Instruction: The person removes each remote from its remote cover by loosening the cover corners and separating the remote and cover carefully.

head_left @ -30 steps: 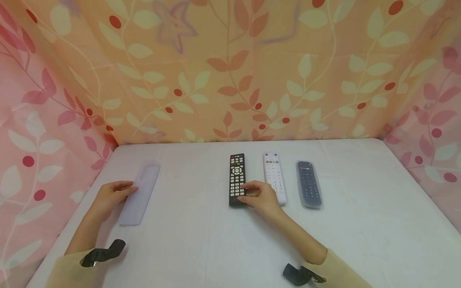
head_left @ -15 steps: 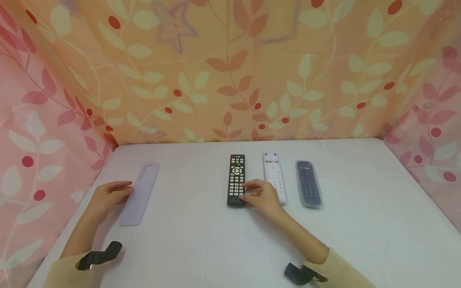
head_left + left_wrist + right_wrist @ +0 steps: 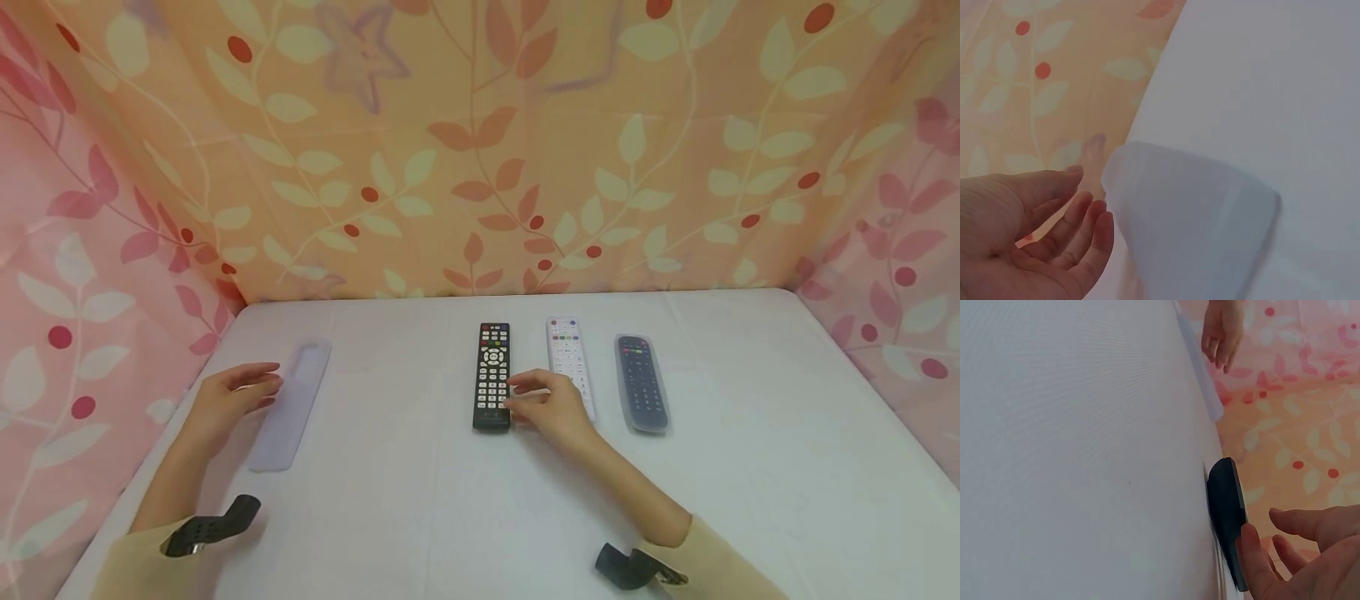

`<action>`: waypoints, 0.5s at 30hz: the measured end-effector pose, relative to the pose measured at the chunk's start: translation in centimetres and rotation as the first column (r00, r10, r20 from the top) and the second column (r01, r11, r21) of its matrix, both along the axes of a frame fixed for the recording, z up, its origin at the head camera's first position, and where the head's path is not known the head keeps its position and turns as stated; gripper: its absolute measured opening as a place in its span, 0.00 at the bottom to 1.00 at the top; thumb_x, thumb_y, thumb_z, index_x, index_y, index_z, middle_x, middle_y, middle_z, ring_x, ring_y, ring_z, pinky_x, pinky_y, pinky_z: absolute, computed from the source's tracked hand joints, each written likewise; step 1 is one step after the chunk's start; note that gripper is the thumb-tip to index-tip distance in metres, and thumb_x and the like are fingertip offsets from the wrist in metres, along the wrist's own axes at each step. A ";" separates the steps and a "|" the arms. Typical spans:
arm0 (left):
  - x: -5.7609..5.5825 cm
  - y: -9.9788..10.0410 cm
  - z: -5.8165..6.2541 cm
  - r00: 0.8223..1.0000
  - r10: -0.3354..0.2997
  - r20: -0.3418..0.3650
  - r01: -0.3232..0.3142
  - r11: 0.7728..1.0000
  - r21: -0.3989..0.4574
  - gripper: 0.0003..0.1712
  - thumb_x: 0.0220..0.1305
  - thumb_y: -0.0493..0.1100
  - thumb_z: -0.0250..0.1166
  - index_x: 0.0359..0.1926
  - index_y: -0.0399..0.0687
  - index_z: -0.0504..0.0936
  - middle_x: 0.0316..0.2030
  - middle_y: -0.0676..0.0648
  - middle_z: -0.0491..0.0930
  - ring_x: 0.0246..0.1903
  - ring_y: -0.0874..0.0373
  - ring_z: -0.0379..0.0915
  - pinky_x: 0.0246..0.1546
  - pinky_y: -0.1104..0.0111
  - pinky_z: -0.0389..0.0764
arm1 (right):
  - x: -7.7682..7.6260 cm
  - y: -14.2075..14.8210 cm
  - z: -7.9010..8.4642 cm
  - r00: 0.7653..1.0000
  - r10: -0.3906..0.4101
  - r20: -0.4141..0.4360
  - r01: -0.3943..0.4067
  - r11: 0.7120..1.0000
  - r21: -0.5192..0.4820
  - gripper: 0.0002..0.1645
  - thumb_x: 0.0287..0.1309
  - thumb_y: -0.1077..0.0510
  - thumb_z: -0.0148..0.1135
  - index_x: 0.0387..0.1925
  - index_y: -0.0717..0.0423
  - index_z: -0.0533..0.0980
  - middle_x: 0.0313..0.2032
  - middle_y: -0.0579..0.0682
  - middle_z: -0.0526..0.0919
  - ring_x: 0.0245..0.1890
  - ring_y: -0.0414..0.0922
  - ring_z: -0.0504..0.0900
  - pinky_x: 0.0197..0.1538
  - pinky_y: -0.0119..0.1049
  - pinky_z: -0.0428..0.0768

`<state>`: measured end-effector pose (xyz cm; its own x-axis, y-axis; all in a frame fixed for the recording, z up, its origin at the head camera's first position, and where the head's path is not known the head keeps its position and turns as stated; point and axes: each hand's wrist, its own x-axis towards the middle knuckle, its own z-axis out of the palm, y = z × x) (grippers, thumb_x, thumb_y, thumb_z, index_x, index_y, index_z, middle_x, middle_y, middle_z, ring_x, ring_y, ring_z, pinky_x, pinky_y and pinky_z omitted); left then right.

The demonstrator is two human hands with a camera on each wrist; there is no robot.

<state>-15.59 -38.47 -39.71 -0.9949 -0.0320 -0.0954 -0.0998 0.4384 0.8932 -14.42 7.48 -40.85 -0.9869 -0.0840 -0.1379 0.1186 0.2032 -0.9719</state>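
My left hand (image 3: 225, 410) hovers at the left edge of a translucent, whitish remote control cover (image 3: 291, 417) on the table. In the left wrist view its relaxed fingers hold nothing, with the fingertips just beside the cover (image 3: 1197, 219). Near the middle of the table lies a black remote control (image 3: 492, 367) with white buttons, face up. My right hand (image 3: 557, 410) is at its lower right edge, thumb and fingers apart. In the right wrist view, a fingertip overlaps the edge of the black remote (image 3: 1227, 497), while thumb and fingers grip nothing.
A white remote control (image 3: 570, 358) lies right of the black one, partly behind my right hand. Farther right is a dark remote control in a clear cover (image 3: 642, 383). Patterned cloth (image 3: 480, 167) hangs behind the white table (image 3: 420, 517) and at both sides.
The black remote has shifted slightly left, its lower end most. My right hand has come off it a little to the right. My left fingers have lifted from the cover's edge.
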 end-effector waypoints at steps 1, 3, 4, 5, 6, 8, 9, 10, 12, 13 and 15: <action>-0.1 0.3 0.1 1.000 -0.002 -0.017 0.003 1.000 0.015 0.30 0.79 0.39 0.61 0.69 0.17 0.66 0.36 0.71 0.82 0.38 0.74 0.83 0.41 0.79 0.84 | -0.1 0.1 0.0 1.000 0.000 -0.004 0.000 1.000 -0.001 0.19 0.59 0.72 0.71 0.52 0.70 0.82 0.46 0.63 0.84 0.36 0.47 0.90 0.41 0.41 0.90; -0.3 0.9 0.2 0.999 -0.007 -0.041 0.009 0.999 0.038 0.29 0.78 0.38 0.61 0.67 0.17 0.68 0.35 0.70 0.83 0.38 0.73 0.84 0.41 0.79 0.85 | -0.2 0.2 0.0 1.000 0.003 -0.015 -0.003 1.000 0.006 0.18 0.60 0.71 0.70 0.53 0.70 0.82 0.45 0.63 0.84 0.36 0.49 0.91 0.40 0.42 0.90; -0.4 1.2 0.3 0.999 -0.011 -0.051 0.014 0.999 0.049 0.28 0.78 0.38 0.61 0.67 0.17 0.69 0.35 0.69 0.83 0.38 0.73 0.84 0.41 0.79 0.85 | -0.2 0.3 0.0 1.000 0.003 -0.020 -0.003 1.000 0.011 0.18 0.60 0.71 0.70 0.53 0.70 0.82 0.45 0.63 0.85 0.35 0.50 0.91 0.40 0.42 0.91; -0.5 1.5 0.3 0.998 -0.015 -0.057 0.018 0.998 0.053 0.27 0.78 0.38 0.61 0.66 0.19 0.71 0.35 0.69 0.84 0.38 0.73 0.84 0.41 0.79 0.85 | -0.3 0.4 0.1 1.000 0.006 -0.027 -0.005 1.000 0.019 0.18 0.61 0.71 0.70 0.53 0.70 0.82 0.45 0.63 0.85 0.35 0.51 0.91 0.40 0.43 0.91; -0.6 1.9 0.4 0.997 -0.019 -0.070 0.023 0.998 0.066 0.26 0.78 0.37 0.61 0.66 0.19 0.72 0.36 0.68 0.84 0.38 0.72 0.85 0.41 0.79 0.85 | -0.3 0.6 0.1 0.999 0.008 -0.031 -0.007 1.000 0.030 0.17 0.61 0.71 0.69 0.53 0.70 0.82 0.45 0.63 0.85 0.35 0.51 0.91 0.40 0.43 0.91; -0.8 2.4 0.4 0.996 -0.026 -0.086 0.034 0.996 0.086 0.24 0.78 0.37 0.61 0.65 0.21 0.74 0.36 0.66 0.85 0.38 0.72 0.85 0.41 0.79 0.85 | -0.4 0.8 0.2 0.999 0.013 -0.038 -0.011 0.999 0.050 0.17 0.63 0.70 0.68 0.54 0.69 0.82 0.44 0.63 0.86 0.35 0.52 0.91 0.39 0.43 0.90; -0.9 2.8 0.5 0.995 -0.028 -0.097 0.037 0.995 0.095 0.23 0.78 0.36 0.61 0.64 0.21 0.74 0.36 0.65 0.85 0.38 0.71 0.85 0.40 0.79 0.85 | -0.4 0.9 0.2 0.999 0.016 -0.041 -0.013 0.999 0.051 0.17 0.64 0.70 0.68 0.54 0.69 0.82 0.44 0.63 0.86 0.35 0.53 0.91 0.40 0.43 0.91; -1.0 3.1 0.5 0.994 -0.030 -0.106 0.042 0.994 0.104 0.23 0.78 0.36 0.61 0.64 0.20 0.74 0.36 0.65 0.86 0.38 0.71 0.85 0.40 0.79 0.85 | -0.4 1.1 0.3 0.999 0.019 -0.047 -0.017 0.998 0.055 0.17 0.64 0.70 0.67 0.54 0.70 0.82 0.44 0.63 0.86 0.35 0.53 0.91 0.40 0.44 0.91; -1.2 3.7 0.5 0.992 -0.030 -0.125 0.045 0.992 0.120 0.23 0.77 0.35 0.61 0.64 0.19 0.74 0.36 0.65 0.86 0.37 0.71 0.85 0.40 0.78 0.85 | -0.4 1.4 0.6 0.998 0.018 -0.053 -0.015 0.998 0.061 0.17 0.66 0.70 0.66 0.55 0.70 0.82 0.44 0.63 0.86 0.35 0.54 0.91 0.40 0.44 0.91; -1.3 4.1 0.5 0.991 -0.027 -0.128 0.044 0.991 0.130 0.23 0.77 0.35 0.61 0.64 0.19 0.73 0.36 0.65 0.86 0.37 0.71 0.85 0.40 0.78 0.85 | -0.4 1.5 0.8 0.998 0.016 -0.058 -0.012 0.998 0.062 0.17 0.66 0.70 0.66 0.55 0.70 0.81 0.43 0.63 0.86 0.35 0.54 0.91 0.41 0.44 0.91; -1.6 4.9 0.6 0.991 -0.026 -0.134 0.044 0.990 0.133 0.25 0.77 0.35 0.61 0.65 0.17 0.71 0.36 0.65 0.86 0.37 0.71 0.85 0.41 0.78 0.85 | -0.4 1.9 1.1 0.998 0.011 -0.065 -0.007 0.998 0.065 0.17 0.67 0.69 0.66 0.56 0.70 0.81 0.44 0.64 0.86 0.36 0.54 0.91 0.42 0.45 0.91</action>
